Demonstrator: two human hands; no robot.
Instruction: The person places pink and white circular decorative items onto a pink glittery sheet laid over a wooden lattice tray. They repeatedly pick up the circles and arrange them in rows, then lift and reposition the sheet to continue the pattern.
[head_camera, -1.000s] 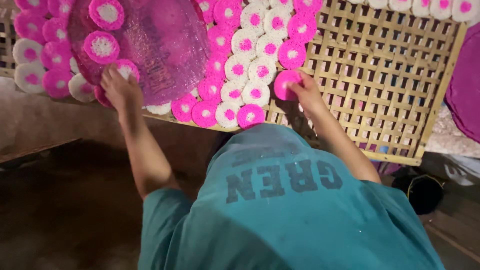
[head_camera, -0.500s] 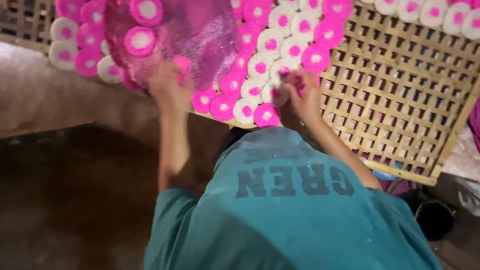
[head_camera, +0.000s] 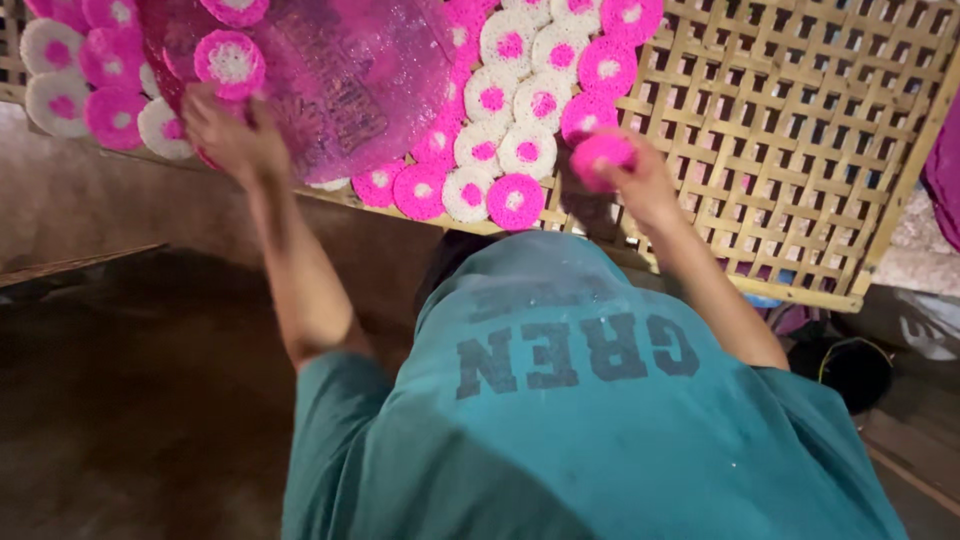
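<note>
1. Nearest the camera is the person's teal shirt (head_camera: 590, 420), soft cloth, with both bare arms reaching away toward a slatted rack.
2. The right hand (head_camera: 640, 180) is closed around a pink disc (head_camera: 600, 155), held just off the rack's bare lattice, touching the right edge of the laid rows.
3. The left hand (head_camera: 225, 135) grips the near rim of a round pink tray (head_camera: 330, 70), fingers curled narrow on it; the tray is glossy and speckled, and more discs lie on it.
4. The rack (head_camera: 800, 150) is woven bamboo strips in an open square grid, its long axis running left to right.
5. The laid discs (head_camera: 500, 150), rough and crumbly-looking, pink and white rings, fill the rack's left part; the open grid lies to the right of the held disc, so the right hand is the nearer one.
</note>
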